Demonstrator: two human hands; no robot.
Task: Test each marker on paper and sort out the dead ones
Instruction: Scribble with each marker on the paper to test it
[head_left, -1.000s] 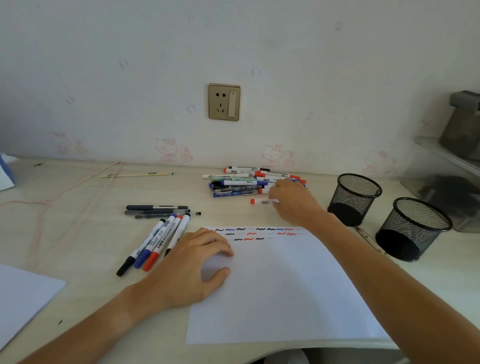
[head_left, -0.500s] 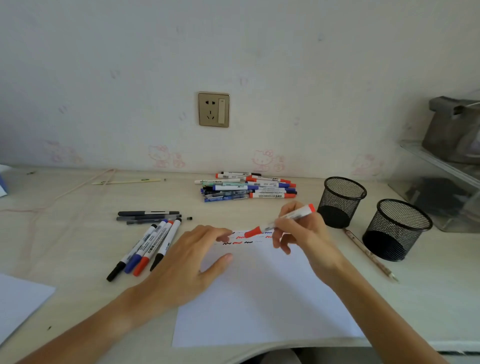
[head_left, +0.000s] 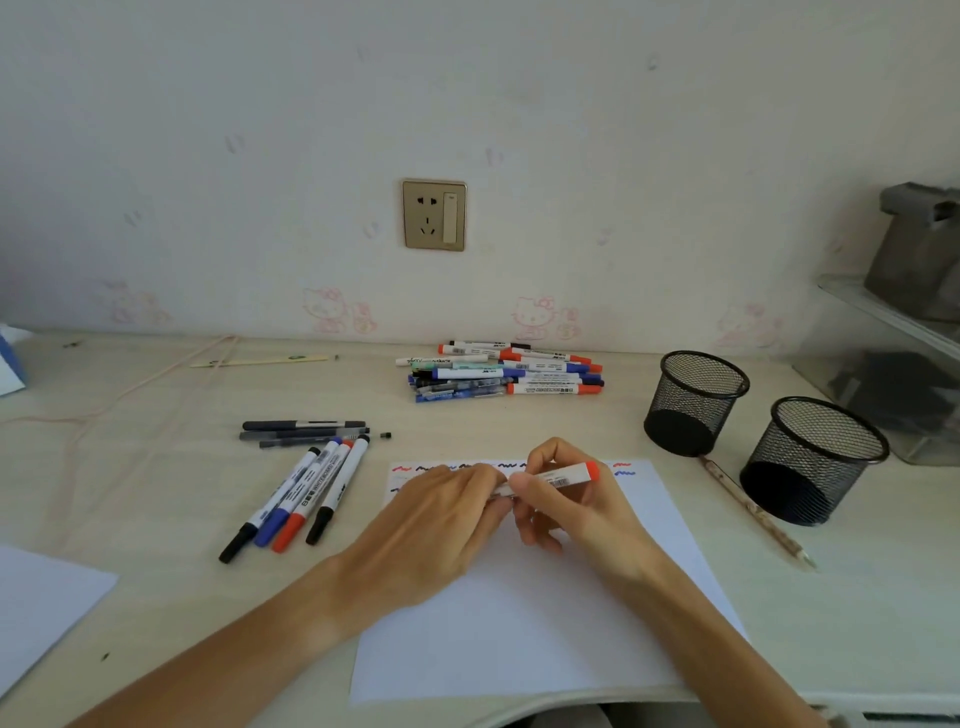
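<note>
My right hand (head_left: 576, 512) grips a white marker with a red end (head_left: 569, 475) above the top of the white test paper (head_left: 524, 613). My left hand (head_left: 441, 519) has its fingers closed round the marker's other end, which is hidden. Red, black and blue squiggles (head_left: 623, 469) run along the paper's top edge. A pile of markers (head_left: 501, 371) lies at the back of the desk. Several capped markers (head_left: 306, 493) lie fanned out to the left, with dark pens (head_left: 304, 431) just behind them.
Two black mesh cups (head_left: 693, 402) (head_left: 810, 460) stand at the right, a pencil (head_left: 753, 512) lying between them. A second sheet (head_left: 41, 603) lies at the left edge. A clear shelf unit (head_left: 893, 353) fills the far right. A cord (head_left: 130, 389) crosses the left desk.
My right hand took a red marker from the pile and brought it over the paper. My left hand lifted off the paper and closed on the marker's other end.
</note>
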